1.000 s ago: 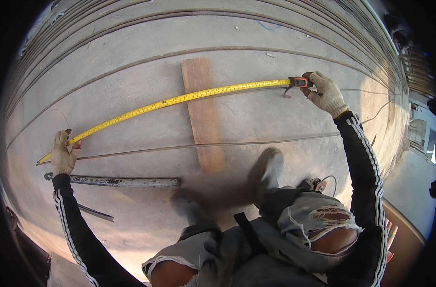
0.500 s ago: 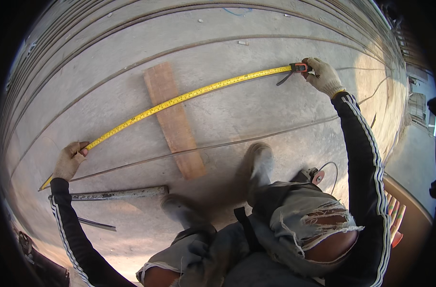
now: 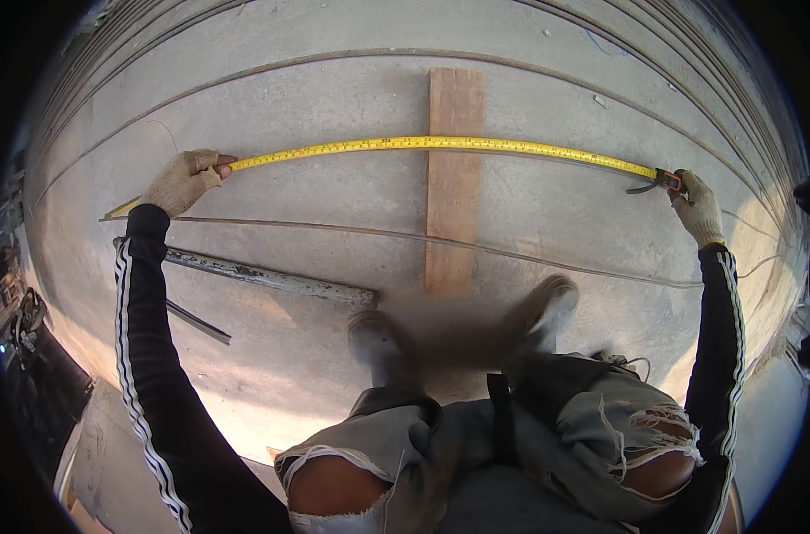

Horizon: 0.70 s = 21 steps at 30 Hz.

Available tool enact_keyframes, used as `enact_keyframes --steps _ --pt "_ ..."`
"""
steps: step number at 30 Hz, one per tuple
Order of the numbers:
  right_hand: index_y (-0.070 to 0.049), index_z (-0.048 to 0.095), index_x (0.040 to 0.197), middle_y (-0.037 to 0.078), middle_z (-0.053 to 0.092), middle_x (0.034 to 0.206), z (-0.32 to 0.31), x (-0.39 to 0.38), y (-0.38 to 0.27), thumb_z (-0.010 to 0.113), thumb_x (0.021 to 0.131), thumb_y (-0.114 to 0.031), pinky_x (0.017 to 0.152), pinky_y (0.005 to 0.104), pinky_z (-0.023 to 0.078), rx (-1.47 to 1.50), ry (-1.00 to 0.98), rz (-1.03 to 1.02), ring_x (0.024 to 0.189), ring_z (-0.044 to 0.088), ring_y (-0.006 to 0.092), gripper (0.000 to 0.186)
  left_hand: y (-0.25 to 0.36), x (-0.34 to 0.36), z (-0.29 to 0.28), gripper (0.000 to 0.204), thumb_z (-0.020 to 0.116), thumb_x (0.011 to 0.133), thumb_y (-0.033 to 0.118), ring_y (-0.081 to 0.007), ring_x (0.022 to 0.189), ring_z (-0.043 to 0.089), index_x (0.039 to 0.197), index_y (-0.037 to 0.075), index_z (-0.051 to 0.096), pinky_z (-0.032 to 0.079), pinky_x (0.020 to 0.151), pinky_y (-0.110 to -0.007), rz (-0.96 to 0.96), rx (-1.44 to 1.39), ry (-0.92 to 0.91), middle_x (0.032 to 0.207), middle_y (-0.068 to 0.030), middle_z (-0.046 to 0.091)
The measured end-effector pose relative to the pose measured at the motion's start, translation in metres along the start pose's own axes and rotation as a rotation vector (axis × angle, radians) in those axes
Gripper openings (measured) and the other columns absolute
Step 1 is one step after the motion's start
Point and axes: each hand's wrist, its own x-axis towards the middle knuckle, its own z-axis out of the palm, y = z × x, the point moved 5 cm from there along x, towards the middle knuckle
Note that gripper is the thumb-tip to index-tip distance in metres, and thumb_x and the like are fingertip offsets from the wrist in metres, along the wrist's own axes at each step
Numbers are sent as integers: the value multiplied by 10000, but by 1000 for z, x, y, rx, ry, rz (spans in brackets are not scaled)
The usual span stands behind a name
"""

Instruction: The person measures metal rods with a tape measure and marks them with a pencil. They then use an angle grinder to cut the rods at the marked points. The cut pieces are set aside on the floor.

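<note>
A yellow tape measure [image 3: 405, 143] is stretched out between my two gloved hands. My left hand [image 3: 184, 181] pinches the blade between thumb and fingers, a short way in from its end. That end reaches past the hand, close to the left tip of a thin metal rod [image 3: 369, 230] on the floor. In my right hand [image 3: 697, 209] is the dark and orange tape case, with a black strap hanging from it. The blade passes above a brown wooden plank [image 3: 452, 200], which also lies under the rod.
A worn metal bar [image 3: 271, 278] and a short dark strip [image 3: 198, 322] lie near my left forearm. Long rods [image 3: 360, 54] curve across the far floor, with more bundled at both sides. A partly hidden tool with a cord [image 3: 620, 360] sits beside my right knee.
My view has swung leftward, so the plank and both hands appear farther right. The tape now looks nearly level, with the right hand lower and the left higher in the picture. Both grips remain.
</note>
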Motion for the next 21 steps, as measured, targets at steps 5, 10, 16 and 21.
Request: enact_keyframes --steps 5,10,16,21 --pt "-28 671 1204 177 720 1055 0 4 2 693 875 -98 775 414 582 16 -36 30 937 727 350 338 2 9 4 406 684 983 355 -207 761 600 1249 70 797 497 747 -379 -10 37 8 841 -105 690" --pt "-22 666 1191 179 715 1036 -1 7 2 697 863 -75 768 412 577 -35 -38 -1 916 724 350 334 9 22 12 424 702 969 405 -195 745 597 1219 82 816 484 704 -364 34 20 29 857 -87 730" --pt "-21 664 1184 194 723 1010 3 4 -1 698 854 -60 787 440 573 -35 -18 34 942 724 385 334 21 26 11 474 702 965 445 -214 791 650 1223 63 812 525 762 -390 88 -3 -14 902 -97 759" --pt "-33 655 1144 227 724 1034 7 9 -6 686 851 -82 832 472 559 -98 -64 80 990 706 436 299 34 27 12 496 713 941 454 -207 803 662 1208 49 815 549 813 -398 48 12 -47 884 -103 748"
